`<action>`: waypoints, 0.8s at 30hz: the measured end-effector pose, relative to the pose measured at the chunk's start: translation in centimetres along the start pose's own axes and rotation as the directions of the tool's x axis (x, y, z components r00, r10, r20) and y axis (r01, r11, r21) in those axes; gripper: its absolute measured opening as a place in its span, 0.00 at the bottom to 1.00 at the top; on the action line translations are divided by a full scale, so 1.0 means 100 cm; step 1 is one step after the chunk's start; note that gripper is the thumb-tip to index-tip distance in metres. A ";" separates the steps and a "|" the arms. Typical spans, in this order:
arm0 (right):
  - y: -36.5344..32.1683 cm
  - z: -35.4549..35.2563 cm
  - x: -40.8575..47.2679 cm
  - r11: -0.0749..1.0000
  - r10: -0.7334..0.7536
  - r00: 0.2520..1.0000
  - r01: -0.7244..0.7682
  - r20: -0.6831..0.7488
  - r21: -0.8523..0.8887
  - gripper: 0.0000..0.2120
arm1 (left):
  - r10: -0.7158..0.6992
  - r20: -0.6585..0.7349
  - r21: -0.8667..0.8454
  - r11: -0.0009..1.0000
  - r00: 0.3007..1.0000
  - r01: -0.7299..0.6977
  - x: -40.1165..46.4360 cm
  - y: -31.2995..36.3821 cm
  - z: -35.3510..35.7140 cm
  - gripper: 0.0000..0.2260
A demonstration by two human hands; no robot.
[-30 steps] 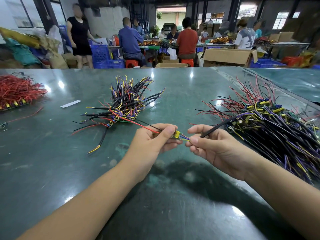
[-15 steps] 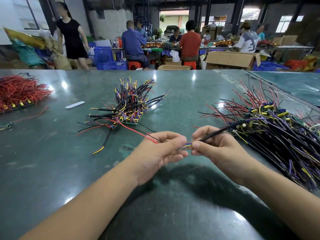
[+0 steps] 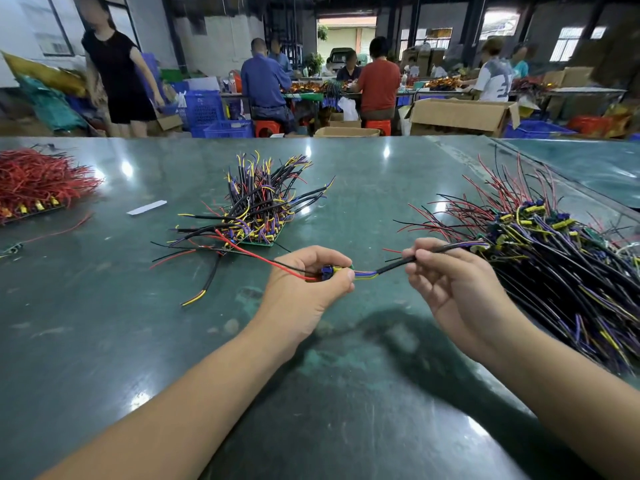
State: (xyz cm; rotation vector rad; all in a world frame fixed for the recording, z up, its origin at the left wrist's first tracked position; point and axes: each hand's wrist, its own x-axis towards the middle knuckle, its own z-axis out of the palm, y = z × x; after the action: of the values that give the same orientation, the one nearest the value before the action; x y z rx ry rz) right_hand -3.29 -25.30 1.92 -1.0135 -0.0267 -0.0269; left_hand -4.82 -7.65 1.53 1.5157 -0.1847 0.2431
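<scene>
My left hand pinches a small circuit board with blue and yellow parts just above the green table. A red wire trails from the board to the left. From the board's right side, purple and yellow leads run into a black sheathed cable. My right hand pinches that cable between thumb and forefinger. The cable runs on to the right into a big heap of wired boards.
A smaller stack of wired boards lies behind my left hand. A pile of red wires sits at the far left, with a white strip near it. Several people work at tables beyond the far edge, among cardboard boxes and blue crates.
My hands have moved apart. The right hand slid along the cable away from the board, so the purple and yellow leads now show between the hands.
</scene>
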 end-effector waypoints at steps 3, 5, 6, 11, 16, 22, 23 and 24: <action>-0.002 0.000 0.000 0.996 -0.032 0.998 0.036 -0.060 0.077 0.09 | 0.036 -0.032 0.003 0.999 0.999 -0.036 0.000 -0.001 0.000 0.10; -0.001 0.001 -0.001 0.995 -0.024 0.996 0.032 -0.080 0.094 0.10 | 0.040 -0.056 -0.018 0.999 0.998 -0.041 0.000 -0.001 0.001 0.10; -0.001 0.002 -0.001 0.995 -0.027 0.996 0.035 -0.079 0.096 0.10 | 0.023 -0.067 -0.060 0.998 0.997 -0.027 0.001 -0.001 0.001 0.11; 0.000 0.008 -0.005 0.984 -0.176 0.984 0.176 -0.005 0.029 0.12 | -0.137 -0.026 -0.479 0.871 0.990 0.108 0.004 0.002 0.002 0.11; -0.001 0.007 -0.004 0.968 -0.249 0.968 0.248 0.012 0.043 0.11 | -0.096 0.009 -0.429 0.899 0.995 0.090 0.002 0.000 0.004 0.07; -0.011 -0.007 0.005 0.941 -0.312 0.950 0.307 -0.016 -0.140 0.15 | -0.061 -0.027 -0.338 0.940 0.998 0.048 0.002 -0.001 0.002 0.12; -0.010 -0.010 0.006 0.917 -0.348 0.938 0.336 -0.017 -0.213 0.15 | -0.062 -0.025 -0.360 0.932 0.998 0.049 0.002 0.001 0.002 0.11; -0.008 -0.012 0.006 0.873 -0.400 0.916 0.379 -0.008 -0.306 0.15 | -0.065 -0.026 -0.385 0.922 0.998 0.050 0.003 0.003 0.001 0.11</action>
State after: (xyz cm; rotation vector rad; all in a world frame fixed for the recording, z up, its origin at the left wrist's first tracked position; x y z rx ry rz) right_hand -2.67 -26.80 1.99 -1.2977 -0.1670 -0.4507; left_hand -4.62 -7.75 1.87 1.1224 -0.1470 0.1760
